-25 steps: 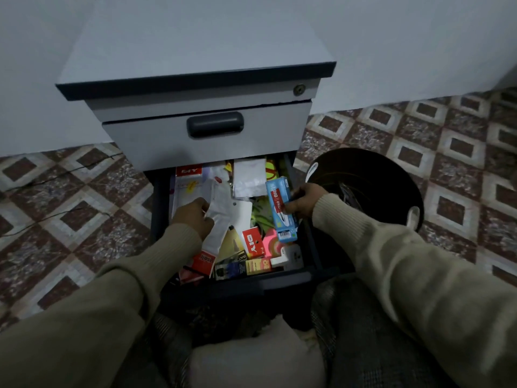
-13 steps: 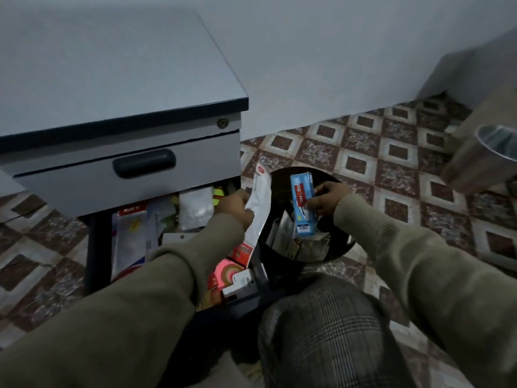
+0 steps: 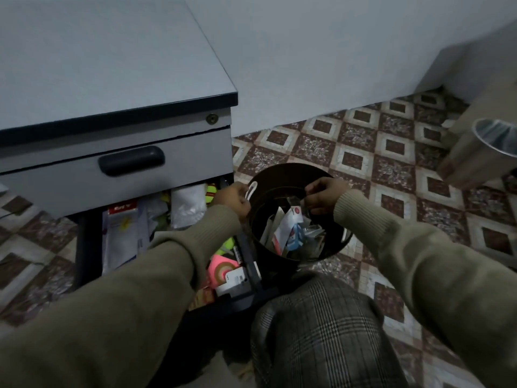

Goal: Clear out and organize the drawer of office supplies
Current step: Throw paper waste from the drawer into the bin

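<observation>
Hands (image 3: 233, 198) (image 3: 324, 196) empty above bin (image 3: 282, 170)

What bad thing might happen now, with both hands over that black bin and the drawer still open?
1. The round black bin stands on the tiled floor right against the open dark drawer, so a nudge from a sleeve might tip it.
2. The blue and white packet and white papers stick up inside the bin, so useful supplies may get thrown away unnoticed.
3. The left hand and right hand look empty, though the dim picture leaves that uncertain.
</observation>
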